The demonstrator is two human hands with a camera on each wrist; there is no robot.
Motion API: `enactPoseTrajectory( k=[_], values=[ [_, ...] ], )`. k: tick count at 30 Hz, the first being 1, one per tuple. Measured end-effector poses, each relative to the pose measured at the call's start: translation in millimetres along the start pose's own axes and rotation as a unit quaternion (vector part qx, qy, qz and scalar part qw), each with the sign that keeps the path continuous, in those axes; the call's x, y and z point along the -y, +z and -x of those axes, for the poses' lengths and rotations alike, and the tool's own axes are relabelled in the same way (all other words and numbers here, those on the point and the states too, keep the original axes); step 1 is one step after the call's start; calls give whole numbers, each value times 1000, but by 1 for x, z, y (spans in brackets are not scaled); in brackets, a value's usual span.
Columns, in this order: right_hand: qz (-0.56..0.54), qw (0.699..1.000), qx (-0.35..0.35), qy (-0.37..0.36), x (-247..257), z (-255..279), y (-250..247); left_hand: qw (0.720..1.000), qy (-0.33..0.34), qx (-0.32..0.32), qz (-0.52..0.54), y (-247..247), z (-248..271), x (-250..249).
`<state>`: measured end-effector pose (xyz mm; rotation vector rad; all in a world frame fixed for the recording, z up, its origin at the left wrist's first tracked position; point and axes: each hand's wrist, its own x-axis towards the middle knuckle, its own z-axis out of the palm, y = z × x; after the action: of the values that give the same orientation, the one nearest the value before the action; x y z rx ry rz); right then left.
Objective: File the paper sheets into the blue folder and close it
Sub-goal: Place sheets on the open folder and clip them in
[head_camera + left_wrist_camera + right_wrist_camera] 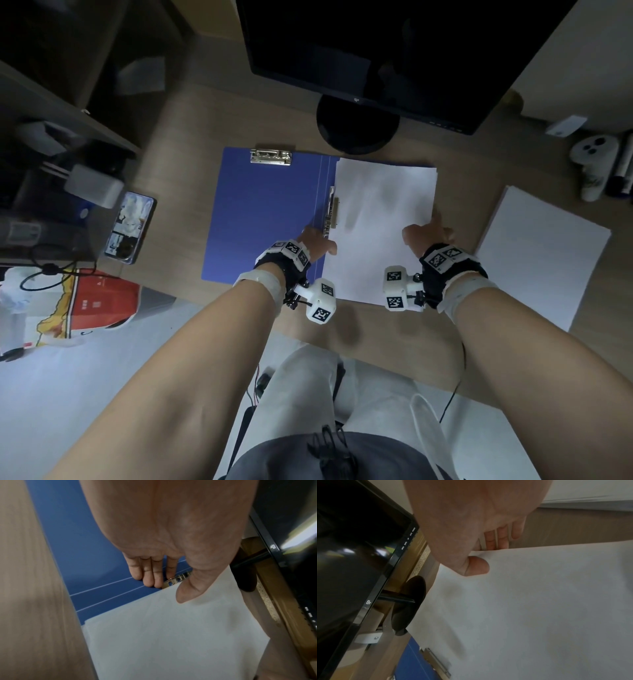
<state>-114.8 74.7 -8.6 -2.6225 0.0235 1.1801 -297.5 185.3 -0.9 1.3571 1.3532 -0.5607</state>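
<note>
The blue folder (267, 212) lies open on the wooden desk, with a metal clip (271, 157) at its top edge and a second clip (332, 212) along the spine. White paper sheets (380, 222) cover its right half. My left hand (317, 241) is at the sheets' left edge. Its straight fingers (150, 577) touch the folder by the spine clip (178, 579), and its thumb lies on the paper (171, 635). My right hand (428, 231) pinches the sheets' right edge (539, 601), thumb (476, 566) on top and fingers (498, 538) underneath.
A second stack of white paper (541, 253) lies on the desk to the right. A dark monitor on a round stand (358, 125) rises just behind the folder. A phone (132, 228) lies to the left, and a white controller (594, 154) at far right.
</note>
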Motion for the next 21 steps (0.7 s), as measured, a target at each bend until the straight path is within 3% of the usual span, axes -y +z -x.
enactPoseTrajectory(
  k=[3, 5, 8, 11, 14, 21],
  values=[
    [-16, 999, -51, -6, 8, 8, -8, 999, 0, -32, 5, -12, 7, -12],
    [-22, 996, -54, -65, 17, 11, -10, 997, 13, -80, 20, -22, 4, -18],
    [-20, 984, 50, -168, 35, 20, -3, 993, 40, -112, 2, -35, -9, -26],
    [11, 968, 131, -213, 49, 25, 13, 994, 35, -92, -39, -44, -28, -31],
    [64, 962, 140, -226, 55, 21, 29, 995, 35, -57, -72, -47, -49, -32],
    [114, 966, 102, -208, 64, 17, 38, 990, 113, -52, 73, -55, -59, -47]
  ],
)
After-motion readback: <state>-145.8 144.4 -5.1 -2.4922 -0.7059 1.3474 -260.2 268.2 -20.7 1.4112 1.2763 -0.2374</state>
